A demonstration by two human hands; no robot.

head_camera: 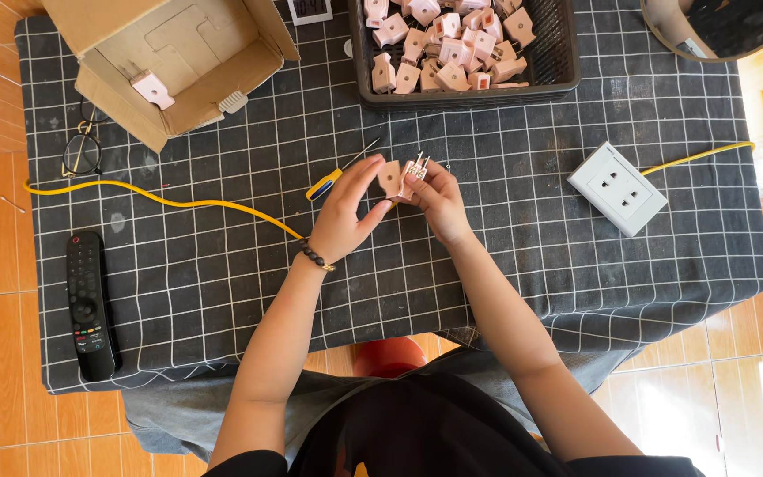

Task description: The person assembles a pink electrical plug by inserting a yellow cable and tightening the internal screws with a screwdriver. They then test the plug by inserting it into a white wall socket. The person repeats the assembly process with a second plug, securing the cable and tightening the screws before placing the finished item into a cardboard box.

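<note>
Orange floor tiles surround a low tabletop spread with a dark grid-patterned cloth (222,283), seen from the head camera looking straight down. Near the middle of the tabletop the left hand (344,216) and the right hand (439,201) meet, lifted just off the cloth so the work sits close under the eyes. The left hand's fingers pinch a pink plug shell (389,177); the right hand's fingers close on a pink plug part with metal prongs (416,170), the two pieces touching as if being fitted together. Just beside the left hand lies a screwdriver with a blue and yellow handle (327,183), within easy reach. At the far edge a black basket (551,62) holds a heap of like pink pieces, and toward the far left corner an open cardboard box (117,84) holds one more. A white wall socket (617,187) on a yellow cable (161,196) lies toward the right edge; a black remote control (88,305) and eyeglasses (82,150) lie along the left edge.
</note>
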